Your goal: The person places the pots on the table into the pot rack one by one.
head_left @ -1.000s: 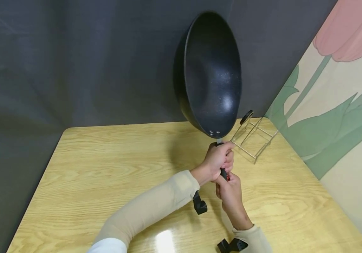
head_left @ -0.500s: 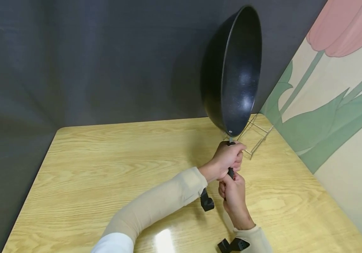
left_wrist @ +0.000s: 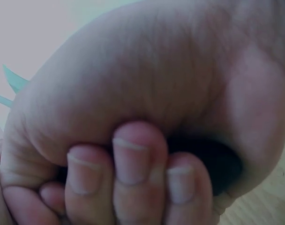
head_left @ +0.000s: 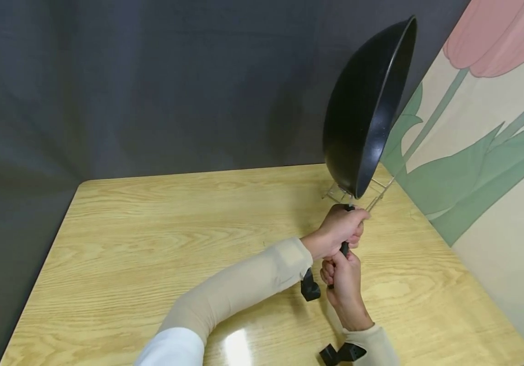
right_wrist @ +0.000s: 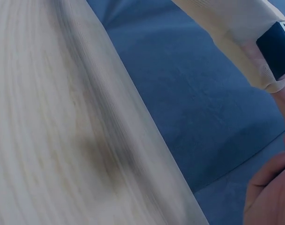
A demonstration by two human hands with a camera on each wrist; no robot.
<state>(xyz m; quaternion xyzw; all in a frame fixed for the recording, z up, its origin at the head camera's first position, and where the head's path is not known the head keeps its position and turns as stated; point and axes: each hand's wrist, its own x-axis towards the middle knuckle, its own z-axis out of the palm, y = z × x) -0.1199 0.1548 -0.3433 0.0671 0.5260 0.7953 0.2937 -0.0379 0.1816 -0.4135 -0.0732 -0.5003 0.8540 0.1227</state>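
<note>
Above the wooden table [head_left: 152, 229], both hands hold one black wok [head_left: 362, 112] by its handle [head_left: 345, 248]. The left hand [head_left: 340, 229] is the upper one, and its fingers [left_wrist: 133, 168] are wrapped tight round the dark grip. Just below it, the right hand [head_left: 342, 277] is clenched round the end of the same handle.

A second ago the wok's inside faced the person. Now it has turned and swung to the right — only its thin rim and dark round back show. Both hands have also slid right, toward the wire rack [head_left: 376, 190], which sits just past the left hand and partly behind the wok's low edge.

So the wok is up in the air, standing on its side, right over the rack — it looks close to being set there, not yet resting.
</note>
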